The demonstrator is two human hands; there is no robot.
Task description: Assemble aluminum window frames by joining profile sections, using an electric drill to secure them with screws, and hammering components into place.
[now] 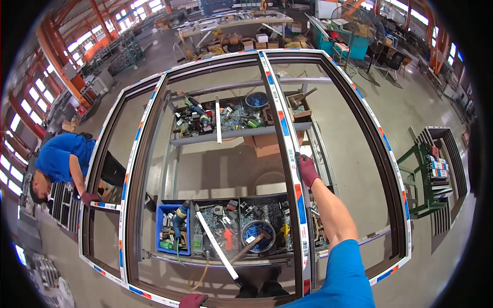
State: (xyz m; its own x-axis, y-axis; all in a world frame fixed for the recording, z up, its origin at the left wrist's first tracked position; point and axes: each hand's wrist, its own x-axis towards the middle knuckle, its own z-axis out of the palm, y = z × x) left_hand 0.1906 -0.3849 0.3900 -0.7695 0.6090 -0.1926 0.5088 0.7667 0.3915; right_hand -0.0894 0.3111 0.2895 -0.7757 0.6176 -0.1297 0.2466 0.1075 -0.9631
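Note:
A large window frame point(285, 128), dark brown with white, blue and red protective film, lies across a metal workbench before me. My right hand point(307, 169), in a maroon glove, is closed on the long dividing bar right of the middle, its arm stretched forward. At the lower edge my left hand point(193, 300), also gloved in maroon, grips the near rail; the picture's edge cuts it off. Inside the opening, a white strip point(216, 242) leans over the near parts tray. A co-worker's gloved hand point(91, 198) holds a short filmed bar point(105, 206) at the frame's left section.
Below the frame are trays of metal fittings point(218, 218), a blue bin point(173, 249) with a power drill point(179, 218), a bowl of blue pieces point(258, 236) with a hammer, and a far parts tray point(226, 136). A green rack point(423, 179) stands right; the co-worker point(67, 156) bends at left.

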